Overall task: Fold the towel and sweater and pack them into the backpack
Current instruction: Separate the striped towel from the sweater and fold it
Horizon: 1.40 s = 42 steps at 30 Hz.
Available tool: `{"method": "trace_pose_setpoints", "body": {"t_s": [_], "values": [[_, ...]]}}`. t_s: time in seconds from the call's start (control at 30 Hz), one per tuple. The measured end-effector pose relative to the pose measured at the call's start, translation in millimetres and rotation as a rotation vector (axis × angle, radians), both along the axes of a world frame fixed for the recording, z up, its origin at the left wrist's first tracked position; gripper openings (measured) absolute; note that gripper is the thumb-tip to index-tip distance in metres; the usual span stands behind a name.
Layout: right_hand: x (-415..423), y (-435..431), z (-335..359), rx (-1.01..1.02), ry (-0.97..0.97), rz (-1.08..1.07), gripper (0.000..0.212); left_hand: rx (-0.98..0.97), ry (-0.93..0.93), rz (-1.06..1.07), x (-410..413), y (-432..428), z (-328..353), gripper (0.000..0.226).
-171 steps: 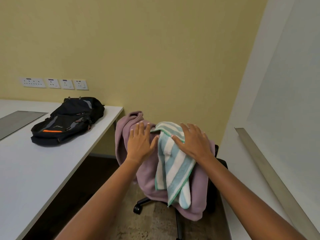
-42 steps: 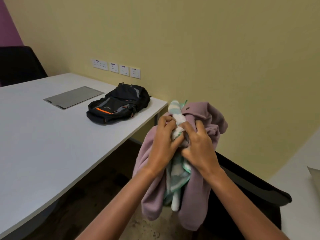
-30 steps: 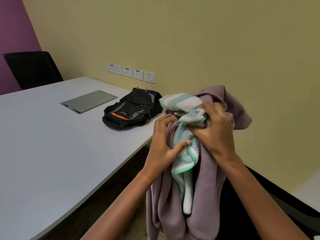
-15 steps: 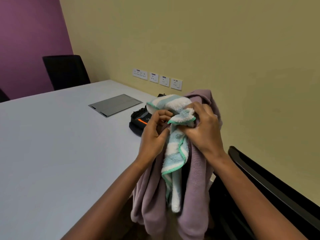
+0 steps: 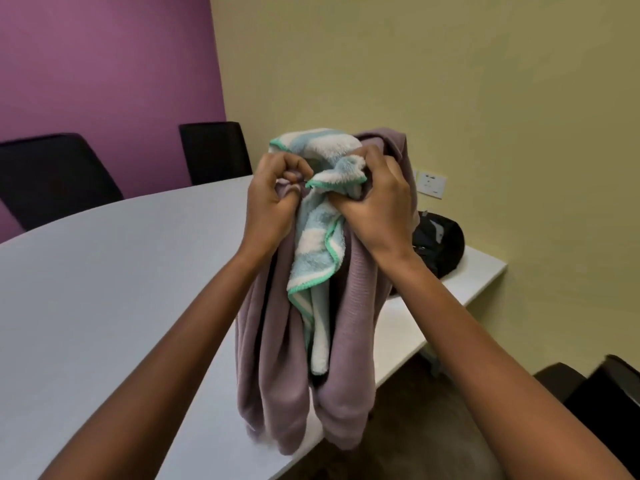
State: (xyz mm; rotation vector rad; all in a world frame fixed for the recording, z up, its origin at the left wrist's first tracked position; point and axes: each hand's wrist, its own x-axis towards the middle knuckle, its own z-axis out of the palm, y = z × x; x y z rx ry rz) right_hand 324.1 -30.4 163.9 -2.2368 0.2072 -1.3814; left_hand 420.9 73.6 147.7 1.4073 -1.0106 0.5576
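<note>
I hold a bundle up in front of me above the near edge of the white table (image 5: 104, 289). The mauve sweater (image 5: 273, 358) hangs down in long folds, its lower end over the table's edge. The blue-and-white striped towel (image 5: 311, 244) with a green hem is bunched in the middle of it. My left hand (image 5: 273, 199) grips the sweater's fabric at the top left. My right hand (image 5: 377, 206) grips the towel and sweater together at the top right. The black backpack (image 5: 440, 244) lies on the table's far right end, mostly hidden behind my right hand and the sweater.
Two black chairs (image 5: 214, 150) stand at the table's far side against the purple wall. A wall socket (image 5: 429, 183) sits on the yellow wall above the backpack. Another black chair (image 5: 602, 400) is at the lower right, off the table's end.
My view has swung left: the purple wall and its chairs are now in sight and the backpack has shifted to the right, behind the bundle. Both hands keep their grip on the clothes.
</note>
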Motion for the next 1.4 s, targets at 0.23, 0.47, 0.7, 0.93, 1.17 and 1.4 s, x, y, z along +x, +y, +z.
{"method": "trace_pose_setpoints", "body": {"t_s": [0.23, 0.47, 0.7, 0.93, 1.17, 1.4], "values": [[82.6, 27.9, -11.1, 0.032, -0.041, 0.063, 0.049, 0.101, -0.058, 0.120, 71.8, 29.2, 1.1, 0.037], [154.9, 38.8, -67.9, 0.089, 0.087, 0.195, 0.047, 0.151, 0.049, 0.233, 118.9, 47.6, -53.4, 0.028], [195.3, 38.9, -147.9, 0.221, 0.316, 0.358, 0.046, 0.178, 0.247, 0.388, 138.6, 52.6, -133.7, 0.021], [208.0, 22.3, -213.1, 0.327, 0.579, 0.398, 0.056, 0.463, 0.391, 0.472, 146.9, 53.0, -205.3, 0.018], [206.5, 6.6, -248.4, 0.231, 0.906, 0.290, 0.062, 1.075, 0.268, 0.679, 120.2, 48.8, -254.4, 0.053], [191.0, -10.0, -267.1, -0.259, 0.962, 0.317, 0.095, 1.220, 0.357, 0.774, 75.4, 57.3, -297.2, 0.111]]}}
